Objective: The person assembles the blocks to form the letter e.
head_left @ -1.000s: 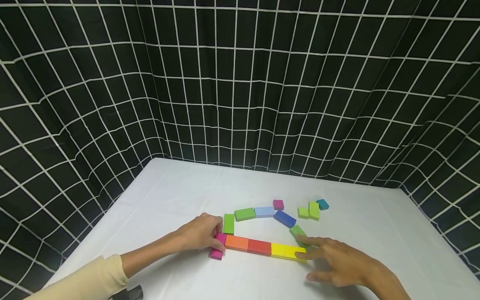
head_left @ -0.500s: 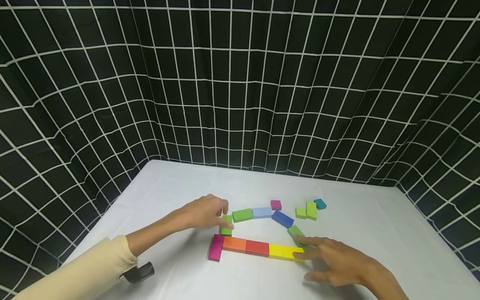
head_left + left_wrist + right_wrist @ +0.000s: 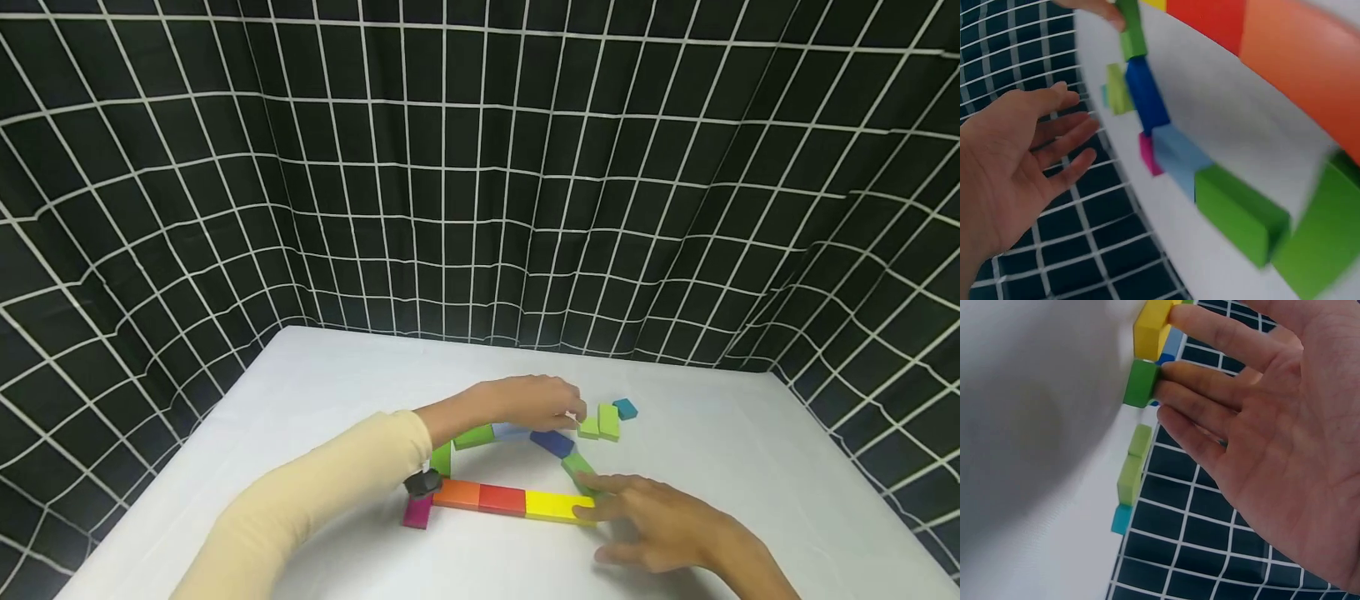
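Note:
My left hand [image 3: 534,402] reaches over the back of a block outline, fingers loosely bent and holding nothing. In the left wrist view a small magenta block [image 3: 1149,155] stands beside the light blue block [image 3: 1180,159]; the hand hides it in the head view. The fingertips of my right hand [image 3: 652,521] touch the yellow block [image 3: 551,506] and the green block [image 3: 577,472] at the right corner. Along the front run the orange block [image 3: 457,494], the red block [image 3: 502,500] and the yellow one. A dark blue block [image 3: 552,443] leans diagonally at the back.
Two lime blocks [image 3: 608,422] and a teal block [image 3: 626,408] lie behind, to the right. A long magenta block [image 3: 417,512] is partly under the left wrist's dark camera [image 3: 423,483]. A black gridded curtain [image 3: 480,167] surrounds the white table [image 3: 337,358].
My left hand has let go of the long magenta block, passed over the left green block, and moved right and back toward the lime blocks. The right hand stays at the corner.

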The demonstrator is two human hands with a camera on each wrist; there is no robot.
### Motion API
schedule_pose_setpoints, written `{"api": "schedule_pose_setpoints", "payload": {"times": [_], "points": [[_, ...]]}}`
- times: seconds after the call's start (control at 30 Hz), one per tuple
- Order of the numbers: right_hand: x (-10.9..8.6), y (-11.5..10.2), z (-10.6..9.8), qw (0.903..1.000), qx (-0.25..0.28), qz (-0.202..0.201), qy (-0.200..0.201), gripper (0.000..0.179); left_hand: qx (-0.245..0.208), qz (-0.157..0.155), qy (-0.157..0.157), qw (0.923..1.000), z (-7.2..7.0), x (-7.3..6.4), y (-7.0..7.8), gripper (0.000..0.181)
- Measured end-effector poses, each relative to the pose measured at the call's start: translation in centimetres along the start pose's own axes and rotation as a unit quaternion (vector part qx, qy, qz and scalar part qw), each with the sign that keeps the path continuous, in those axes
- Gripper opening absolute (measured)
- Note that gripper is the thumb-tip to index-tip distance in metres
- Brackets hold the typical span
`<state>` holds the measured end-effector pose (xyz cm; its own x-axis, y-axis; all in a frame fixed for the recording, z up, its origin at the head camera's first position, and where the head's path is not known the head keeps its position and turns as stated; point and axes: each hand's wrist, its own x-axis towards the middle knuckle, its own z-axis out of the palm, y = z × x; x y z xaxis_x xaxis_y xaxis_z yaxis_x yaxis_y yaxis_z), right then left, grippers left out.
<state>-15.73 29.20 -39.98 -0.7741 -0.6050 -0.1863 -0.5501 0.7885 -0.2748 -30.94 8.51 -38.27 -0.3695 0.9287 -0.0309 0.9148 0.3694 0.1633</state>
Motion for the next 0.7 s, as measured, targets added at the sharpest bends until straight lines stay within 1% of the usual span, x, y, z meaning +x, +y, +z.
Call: {"api": "schedule_pose_setpoints", "payload": {"times": [0.07, 0.17, 0.23, 0.3, 0.37, 0.4, 0.47, 0.57, 0.63, 0.7], "points": [[-0.1, 0.0, 0.0, 1.0000, 0.000, 0.001, 0.000, 0.048, 0.019, 0.003, -0.017, 0.9997, 0.8, 2.0, 0.0, 0.037], [-0.3, -0.1, -0.1, 1.0000, -0.003, -0.001, 0.004, 0.047, 0.042, 0.005, -0.043, 0.9982, 1.6, 4.3, -0.1, 0.058], [-0.3, -0.2, -0.1, 1.0000, -0.003, -0.001, 0.004, 0.047, 0.060, 0.009, -0.065, 0.9960, 1.8, 5.3, 0.0, 0.072], [-0.3, -0.2, -0.1, 1.0000, -0.004, -0.001, 0.004, 0.047, 0.063, 0.006, -0.087, 0.9942, 1.8, 5.9, 0.1, 0.076], [-0.4, -0.2, -0.1, 1.0000, -0.003, 0.001, 0.002, 0.047, 0.067, 0.007, -0.097, 0.9930, 1.7, 6.4, 0.4, 0.073], [-0.4, -0.2, -0.2, 1.0000, -0.004, 0.003, 0.000, 0.047, 0.069, 0.008, -0.096, 0.9930, 1.6, 6.6, 0.5, 0.069], [-0.5, -0.2, -0.2, 0.9999, -0.009, 0.003, 0.004, 0.047, 0.085, 0.011, -0.088, 0.9924, 1.7, 6.7, 0.7, 0.060], [-0.7, -0.3, -0.2, 0.9998, -0.017, 0.003, 0.009, 0.047, 0.124, 0.024, -0.065, 0.9899, 2.0, 7.0, 0.9, 0.051], [-0.7, -0.3, -0.2, 0.9997, -0.019, 0.001, 0.013, 0.046, 0.155, 0.024, -0.061, 0.9858, 2.2, 7.3, 1.0, 0.048], [-0.7, -0.4, -0.1, 0.9998, -0.016, 0.000, 0.014, 0.046, 0.182, 0.022, -0.064, 0.9810, 2.4, 7.6, 1.1, 0.045]]}}
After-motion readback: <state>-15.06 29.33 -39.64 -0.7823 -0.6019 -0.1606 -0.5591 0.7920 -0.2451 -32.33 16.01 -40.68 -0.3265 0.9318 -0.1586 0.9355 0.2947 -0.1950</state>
